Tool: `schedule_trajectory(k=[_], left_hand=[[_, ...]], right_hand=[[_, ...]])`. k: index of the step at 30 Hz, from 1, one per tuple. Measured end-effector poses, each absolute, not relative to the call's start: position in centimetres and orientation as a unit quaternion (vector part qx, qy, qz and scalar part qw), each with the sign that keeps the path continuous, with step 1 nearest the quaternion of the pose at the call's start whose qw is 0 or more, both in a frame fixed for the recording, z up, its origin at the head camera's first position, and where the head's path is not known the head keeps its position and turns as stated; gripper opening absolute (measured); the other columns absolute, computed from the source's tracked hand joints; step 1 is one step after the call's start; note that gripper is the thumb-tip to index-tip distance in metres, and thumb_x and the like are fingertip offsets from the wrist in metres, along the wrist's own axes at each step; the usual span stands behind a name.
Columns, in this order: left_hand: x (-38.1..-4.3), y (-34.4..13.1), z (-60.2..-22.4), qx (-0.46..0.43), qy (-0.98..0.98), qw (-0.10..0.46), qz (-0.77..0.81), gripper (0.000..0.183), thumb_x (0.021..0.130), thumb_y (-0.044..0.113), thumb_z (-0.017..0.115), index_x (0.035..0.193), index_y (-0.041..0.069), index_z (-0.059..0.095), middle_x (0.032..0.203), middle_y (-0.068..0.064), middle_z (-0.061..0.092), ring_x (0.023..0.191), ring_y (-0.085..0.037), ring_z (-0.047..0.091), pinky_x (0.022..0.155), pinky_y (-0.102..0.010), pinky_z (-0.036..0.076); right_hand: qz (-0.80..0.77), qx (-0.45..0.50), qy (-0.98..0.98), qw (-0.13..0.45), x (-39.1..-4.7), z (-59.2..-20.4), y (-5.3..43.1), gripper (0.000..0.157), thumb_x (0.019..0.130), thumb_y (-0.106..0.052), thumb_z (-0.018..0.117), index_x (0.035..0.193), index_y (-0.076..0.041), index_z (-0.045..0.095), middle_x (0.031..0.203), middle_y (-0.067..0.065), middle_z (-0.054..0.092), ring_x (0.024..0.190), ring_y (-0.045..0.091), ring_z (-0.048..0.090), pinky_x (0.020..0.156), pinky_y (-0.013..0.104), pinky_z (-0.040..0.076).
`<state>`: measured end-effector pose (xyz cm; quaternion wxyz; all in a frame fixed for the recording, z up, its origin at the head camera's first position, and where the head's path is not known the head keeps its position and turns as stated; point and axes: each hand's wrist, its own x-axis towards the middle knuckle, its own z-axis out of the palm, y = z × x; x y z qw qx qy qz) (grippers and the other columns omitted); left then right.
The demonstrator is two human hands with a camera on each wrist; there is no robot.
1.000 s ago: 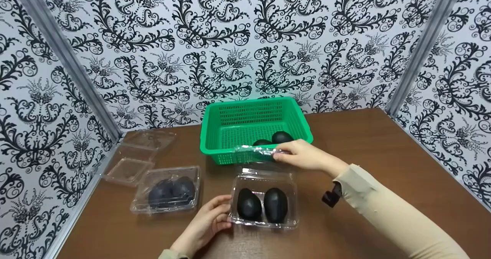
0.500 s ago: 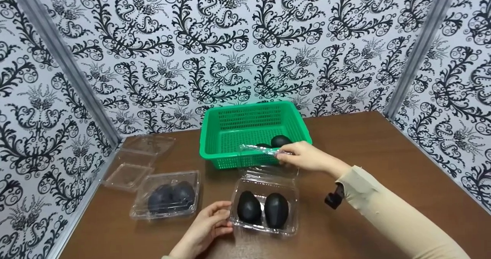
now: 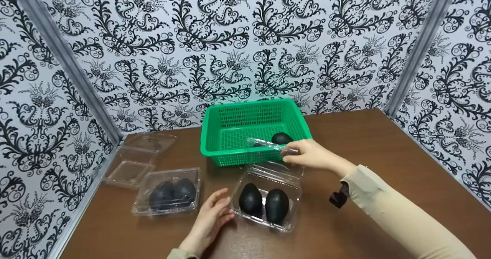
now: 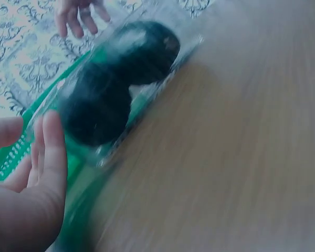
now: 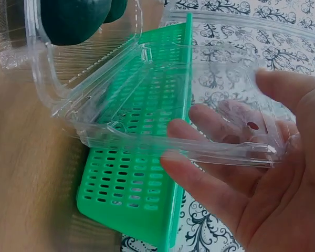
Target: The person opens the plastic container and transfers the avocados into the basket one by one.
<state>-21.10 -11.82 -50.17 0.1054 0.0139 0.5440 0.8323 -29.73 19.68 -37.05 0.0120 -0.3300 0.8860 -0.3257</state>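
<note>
An opened clear plastic clamshell [image 3: 245, 217] sits on the table at the centre front in the head view. Side by side in its base lie two dark avocados [image 3: 251, 199]. My right hand [image 3: 312, 155] holds the raised lid [image 3: 266, 143] by its edge, fingers below and thumb above. The right wrist view shows this lid [image 5: 163, 110] standing up from the base in front of the green basket [image 5: 115, 184]. My left hand [image 3: 211, 217] is at the clamshell's left side, its fingers loosely extended and the tips right by the rim.
Behind the clamshell stands the green basket [image 3: 215, 155], with another avocado [image 3: 282, 138] in its near right corner, partly hidden. To the left is a shut clamshell [image 3: 165, 195] holding two avocados. An unfilled, opened clamshell [image 3: 128, 172] lies at the table's far left.
The clamshell has turned slightly clockwise, and its lid has shifted right and slanted with my right hand. My left hand stays beside its left edge.
</note>
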Motion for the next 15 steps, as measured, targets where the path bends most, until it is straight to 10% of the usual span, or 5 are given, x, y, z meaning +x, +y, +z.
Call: schedule_trajectory(k=[8,15], left_hand=[[-19.9,-10.7,-50.3,-0.018,0.526,0.106,0.844,0.061,0.091,0.008,0.063,0.138,0.0,0.024,0.102,-0.007,0.05,0.072,-0.014,0.059,0.071,-0.029,0.056],[-20.0,-10.6,-50.4,-0.025,0.533,0.128,0.836,0.024,0.089,0.008,0.066,0.102,0.009,0.045,0.089,-0.004,0.053,0.069,-0.015,0.062,0.068,-0.029,0.058]], right_hand=[[-0.347,-0.281,0.895,0.007,-29.7,-37.6,20.3,0.018,0.087,-0.009,0.062,0.102,-0.003,0.071,0.089,0.01,0.072,0.065,0.02,0.068,0.056,0.029,0.056],[-0.386,-0.241,0.89,0.025,-29.8,-37.9,20.9,0.015,0.089,-0.007,0.061,0.099,-0.001,0.07,0.082,0.013,0.071,0.066,0.029,0.069,0.053,0.044,0.057]])
